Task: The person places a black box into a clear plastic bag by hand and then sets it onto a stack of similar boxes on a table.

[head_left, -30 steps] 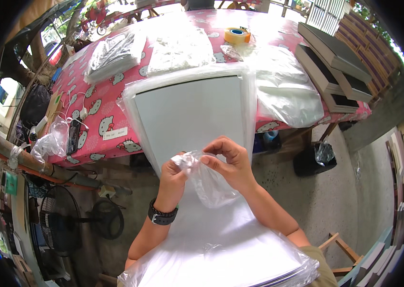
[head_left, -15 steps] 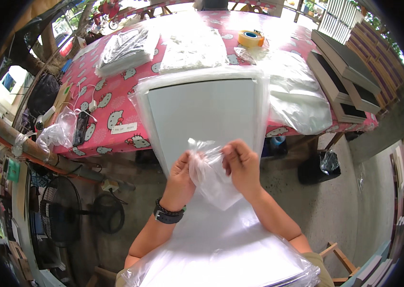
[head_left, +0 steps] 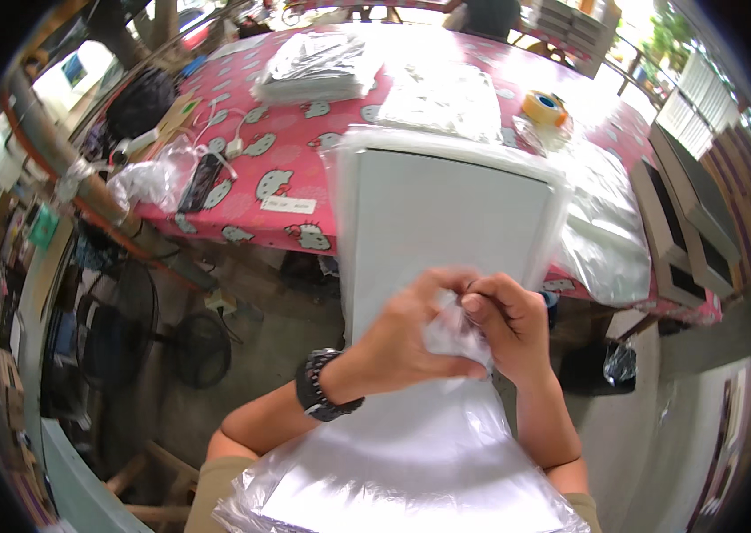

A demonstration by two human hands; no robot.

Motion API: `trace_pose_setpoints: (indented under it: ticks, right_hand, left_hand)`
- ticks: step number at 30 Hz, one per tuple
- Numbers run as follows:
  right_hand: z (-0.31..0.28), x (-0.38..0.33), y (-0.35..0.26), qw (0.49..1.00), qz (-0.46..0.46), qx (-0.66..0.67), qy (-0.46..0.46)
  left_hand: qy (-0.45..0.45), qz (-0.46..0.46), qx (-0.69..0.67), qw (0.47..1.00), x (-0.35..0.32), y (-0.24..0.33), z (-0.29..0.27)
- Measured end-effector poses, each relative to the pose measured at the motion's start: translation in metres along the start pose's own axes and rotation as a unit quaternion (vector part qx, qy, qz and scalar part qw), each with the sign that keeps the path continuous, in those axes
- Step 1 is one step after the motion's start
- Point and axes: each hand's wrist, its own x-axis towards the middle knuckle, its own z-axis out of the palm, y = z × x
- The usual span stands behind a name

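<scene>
Crumpled clear plastic [head_left: 457, 336] was bunched between a person's two bare hands, just above their lap, near the front edge of a table. The right hand [head_left: 514, 327] was closed, its thumb and forefinger pinched together on the upper part of the plastic. The left hand [head_left: 402, 333] curved around the other side, its thumb below and its fingers above; those fingers were blurred, so I cannot tell how firmly they gripped. A dark wristwatch [head_left: 313, 386] circled the left wrist.

Under the forearms, across the lap, lay white sheets [head_left: 411, 480] inside a clear sleeve; whether the bunched plastic was joined to it could not be seen. Directly beyond the hands, a large pale grey panel [head_left: 451, 231] in clear wrapping lay partly over the table edge.

Pink patterned cloth [head_left: 300, 161] covered the table. At its far left sat a stack of plastic-wrapped bundles [head_left: 318, 69], with a flatter pile of clear plastic [head_left: 440, 99] beside it. To the right were an amber roll of tape [head_left: 544, 108], smooth clear sheets [head_left: 607, 226] and, at the right edge, thick black-topped blocks [head_left: 691, 213] stacked askew
</scene>
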Motion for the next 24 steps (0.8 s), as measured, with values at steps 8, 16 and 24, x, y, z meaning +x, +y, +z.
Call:
trace_pose_setpoints:
  ticks: [8,16,24]
  right_hand:
    - [-0.043,-0.024,0.018,0.884,0.012,0.161,-0.438]
    - [-0.055,-0.057,0.057,0.847,-0.042,0.518,-0.116]
    - [-0.039,-0.054,0.059,0.748,0.03,0.4,-0.529]
  left_hand:
    - [0.087,-0.101,-0.645,0.752,-0.021,-0.008,-0.03]
    - [-0.185,-0.144,-0.571,0.787,-0.038,-0.063,-0.01]
    - [0.22,-0.047,-0.653,0.723,-0.025,-0.061,-0.049]
